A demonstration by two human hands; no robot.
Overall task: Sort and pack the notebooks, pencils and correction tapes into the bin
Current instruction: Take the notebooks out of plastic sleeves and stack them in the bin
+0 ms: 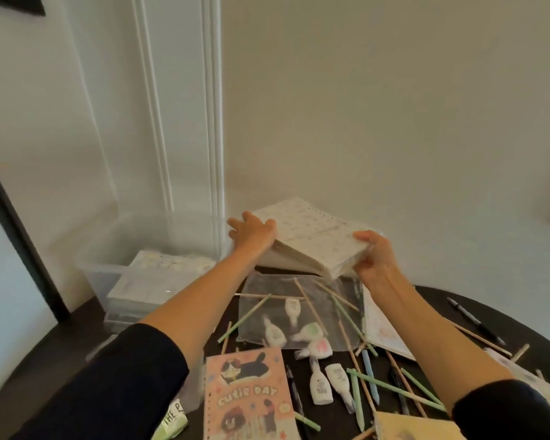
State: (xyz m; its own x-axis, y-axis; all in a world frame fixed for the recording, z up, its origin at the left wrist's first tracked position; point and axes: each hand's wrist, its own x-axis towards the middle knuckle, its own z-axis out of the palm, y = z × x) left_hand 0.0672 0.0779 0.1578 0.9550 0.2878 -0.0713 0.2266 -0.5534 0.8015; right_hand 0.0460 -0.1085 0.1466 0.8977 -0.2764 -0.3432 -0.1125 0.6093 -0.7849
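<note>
I hold a stack of white spiral notebooks (311, 239) in the air above the far side of the dark round table (540, 315). My left hand (251, 231) grips its left edge and my right hand (373, 255) grips its near right corner. To the left stands a clear plastic bin (102, 265) with several white notebooks (150, 281) lying in it. A pink "cutie day" notebook (248, 395) lies near me. Pencils (394, 387) and white correction tapes (319, 385) are scattered across the table.
A clear plastic bag (267, 290) lies under the raised stack, with correction tapes on it. Another notebook (383, 328) lies to the right, a yellow one (416, 427) at the bottom edge. A dark pen (473, 319) rests at far right. White walls stand close behind.
</note>
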